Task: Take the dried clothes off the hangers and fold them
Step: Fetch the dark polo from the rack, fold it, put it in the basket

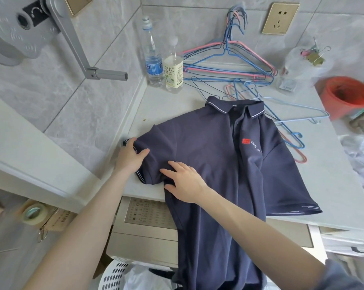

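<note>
You've got the worktop (168, 97) as your folding surface, and the navy polo shirt (208, 147) lies across it front side up, logo and placket showing. It's off its hanger, so that part is done for this one. The wire hangers (229, 65) sit bare in a heap at the far side against the wall, w/ a few more just beyond the collar.

Folding itself looks barely begun: body is flat and both sleeves are out to the sides, no fold in yet. In the white basket (114, 277) below the near edge there's sthg pale, poss. more laundry, but it's too cut off to say.

Shirt's long axis runs far to near, tilted a bit. The collar points far and slightly right. The hem end hangs over the near edge of the worktop, down toward the basket.

Your right hand (185, 183) lies flat w/ fingers spread, pressing the cloth near the left underarm. Your left hand (130, 155) grips the end of the left sleeve (149, 174), thumb on top, fingers curled round the cuff.
</note>
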